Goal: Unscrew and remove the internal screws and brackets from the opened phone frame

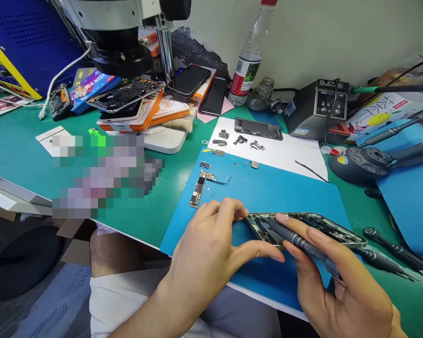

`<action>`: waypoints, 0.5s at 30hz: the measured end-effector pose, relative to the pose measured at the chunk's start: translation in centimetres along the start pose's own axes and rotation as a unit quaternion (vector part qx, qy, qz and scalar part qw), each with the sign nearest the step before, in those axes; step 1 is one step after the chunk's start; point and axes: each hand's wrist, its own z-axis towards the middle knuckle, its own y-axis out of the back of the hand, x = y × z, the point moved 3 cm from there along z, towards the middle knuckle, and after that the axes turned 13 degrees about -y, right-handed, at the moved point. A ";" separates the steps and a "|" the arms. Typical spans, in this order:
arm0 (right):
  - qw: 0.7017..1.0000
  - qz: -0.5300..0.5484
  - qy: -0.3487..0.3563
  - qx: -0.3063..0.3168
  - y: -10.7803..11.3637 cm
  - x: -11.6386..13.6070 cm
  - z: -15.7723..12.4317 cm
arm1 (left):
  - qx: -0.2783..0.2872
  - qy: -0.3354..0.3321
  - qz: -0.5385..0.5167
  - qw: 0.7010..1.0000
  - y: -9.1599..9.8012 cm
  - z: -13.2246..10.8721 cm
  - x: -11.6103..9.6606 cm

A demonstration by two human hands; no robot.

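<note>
Left hand (207,239) part open, spanning the near-left end of an opened phone housing (301,218); curled fingers at the far corner, thumb stretched flat to the near one, a light hold across the width. Right hand (348,281) closed round a dark, slim-handled tool (298,240), fingers laid along the shaft; its front end sits low over the housing's interior, between the two hands; whether the tip touches a part cannot be told, fingers cover much of it.

Housing lies over a blue mat (268,188), interior facing up, inner parts showing along the far side; mat rests on a green counter (178,188). Just beyond the left hand's knuckles, a narrow logic board (198,190); farther out, white paper (296,157) bearing a dark phone panel (259,128), several small metal parts (239,140) nearer the hand than the panel, and a thin black strip (312,171) at the paper's right.

To the right of the right hand, dark screwdrivers (396,246) on the counter; beyond them, a round black holder (359,162). Well beyond the left hand, orange-and-white boxes (171,109) under a microscope (121,51); farther off, straight ahead of both hands, an upright clear bottle (246,70) beside a glass jar (261,97).
</note>
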 end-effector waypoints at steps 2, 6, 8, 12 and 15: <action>1.000 -0.007 -0.007 0.003 0.0 -0.1 0.0 | -0.003 0.002 0.000 1.000 0.0 0.0 0.0; 1.000 -0.022 -0.015 -0.010 0.1 0.2 -0.2 | -0.006 -0.003 0.003 1.000 0.0 0.0 0.0; 0.999 -0.010 -0.036 -0.017 0.1 0.1 -0.5 | -0.006 -0.004 0.003 1.000 0.0 0.0 0.0; 0.995 -0.014 -0.093 -0.025 0.8 -0.6 -1.1 | -0.008 -0.005 0.002 1.000 0.0 0.0 0.0; 0.992 -0.009 -0.119 -0.031 1.3 -0.9 -1.4 | -0.010 -0.003 0.001 1.000 -0.1 -0.2 0.1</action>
